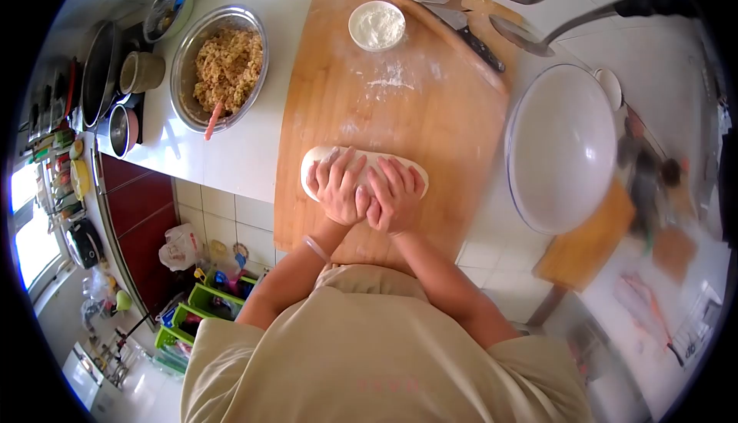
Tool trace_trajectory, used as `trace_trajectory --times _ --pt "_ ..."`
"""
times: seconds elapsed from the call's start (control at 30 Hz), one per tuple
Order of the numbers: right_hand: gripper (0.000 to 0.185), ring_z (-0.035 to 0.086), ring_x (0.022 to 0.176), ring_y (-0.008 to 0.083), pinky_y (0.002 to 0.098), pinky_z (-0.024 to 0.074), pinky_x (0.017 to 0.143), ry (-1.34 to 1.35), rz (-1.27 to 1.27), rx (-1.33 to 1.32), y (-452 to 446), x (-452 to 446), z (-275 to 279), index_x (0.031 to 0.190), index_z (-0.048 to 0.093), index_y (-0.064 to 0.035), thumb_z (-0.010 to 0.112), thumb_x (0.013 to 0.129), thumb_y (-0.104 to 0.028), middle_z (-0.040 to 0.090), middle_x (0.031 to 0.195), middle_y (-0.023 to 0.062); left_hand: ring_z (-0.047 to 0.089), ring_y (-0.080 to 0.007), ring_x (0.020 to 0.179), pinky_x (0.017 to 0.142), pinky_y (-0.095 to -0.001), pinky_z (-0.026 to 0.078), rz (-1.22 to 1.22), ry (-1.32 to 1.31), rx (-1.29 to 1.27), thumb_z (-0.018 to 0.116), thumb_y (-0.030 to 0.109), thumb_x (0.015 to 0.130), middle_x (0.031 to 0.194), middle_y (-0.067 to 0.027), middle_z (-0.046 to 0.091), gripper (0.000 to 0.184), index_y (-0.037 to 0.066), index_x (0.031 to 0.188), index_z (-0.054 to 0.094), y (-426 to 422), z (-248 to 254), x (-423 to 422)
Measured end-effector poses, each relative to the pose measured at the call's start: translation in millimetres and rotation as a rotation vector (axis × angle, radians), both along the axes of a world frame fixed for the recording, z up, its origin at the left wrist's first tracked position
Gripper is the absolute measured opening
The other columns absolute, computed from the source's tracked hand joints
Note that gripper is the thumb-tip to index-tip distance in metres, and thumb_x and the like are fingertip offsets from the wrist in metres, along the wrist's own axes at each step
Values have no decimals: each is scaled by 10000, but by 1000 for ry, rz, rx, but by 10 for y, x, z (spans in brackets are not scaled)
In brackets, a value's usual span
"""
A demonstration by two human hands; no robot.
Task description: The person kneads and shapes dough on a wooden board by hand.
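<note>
A long, smooth roll of white dough [419, 181] lies crosswise on the wooden board [453, 127], near its front edge. My left hand [338, 185] grips the left half of the dough, fingers bent over its top. Close beside it, my right hand [393, 195] holds the right half the same way, and the two thumbs nearly meet in the middle. Both palms press on the dough's near side and hide part of it. Beyond the dough, loose flour [390, 82] is scattered on the board, and a small white bowl of flour [377, 26] stands at the back.
A metal bowl of minced filling [228, 69] with a pink-handled utensil stands left of the board. A rolling pin [453, 43] and a knife [480, 50] lie at the back right. A large white bowl [563, 146] sits to the right. Ladles [523, 35] hang beyond.
</note>
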State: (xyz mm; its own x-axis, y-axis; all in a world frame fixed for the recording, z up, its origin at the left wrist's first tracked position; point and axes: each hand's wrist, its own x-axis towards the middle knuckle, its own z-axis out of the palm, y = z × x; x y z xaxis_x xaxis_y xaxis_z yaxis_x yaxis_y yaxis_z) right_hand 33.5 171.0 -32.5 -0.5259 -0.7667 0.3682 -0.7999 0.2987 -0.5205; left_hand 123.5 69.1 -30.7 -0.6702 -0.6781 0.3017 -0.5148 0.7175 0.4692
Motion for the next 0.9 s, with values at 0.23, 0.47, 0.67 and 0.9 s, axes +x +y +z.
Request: trace_trajectory --times 0.23,0.47,0.67,0.9 --pt "355 648 1042 306 445 416 936 -150 -99 -95 -489 -641 -63 1142 697 -82 506 898 -255 695 1118 127 619 -277 1023 991 -449 360 -129 103 129 550 261 861 1045 -71 703 250 124 1013 695 -518 66 -719" --pt "237 672 981 327 500 469 869 -547 -312 -76 -756 -1035 -86 1078 704 -111 581 920 -238 725 1004 102 637 -294 995 967 -431 386 -79 94 317 541 360 938 951 -115 713 313 101 970 715 -818 79 -1306" --pt "422 558 1235 384 533 453 1007 -197 91 -9 -536 -705 226 1216 674 -159 758 826 -300 599 1332 178 649 -187 1086 938 -367 487 -54 698 1413 503 293 1049 1120 -61 687 339 60 1276 601 -1130 285 -708" --pt "823 365 1409 421 609 406 1055 170 203 557 -692 -679 442 1420 547 -239 885 679 -356 366 1533 193 618 -224 1118 995 -391 465 381 796 1238 583 288 1016 1133 -79 645 361 26 1264 588 -833 126 289"
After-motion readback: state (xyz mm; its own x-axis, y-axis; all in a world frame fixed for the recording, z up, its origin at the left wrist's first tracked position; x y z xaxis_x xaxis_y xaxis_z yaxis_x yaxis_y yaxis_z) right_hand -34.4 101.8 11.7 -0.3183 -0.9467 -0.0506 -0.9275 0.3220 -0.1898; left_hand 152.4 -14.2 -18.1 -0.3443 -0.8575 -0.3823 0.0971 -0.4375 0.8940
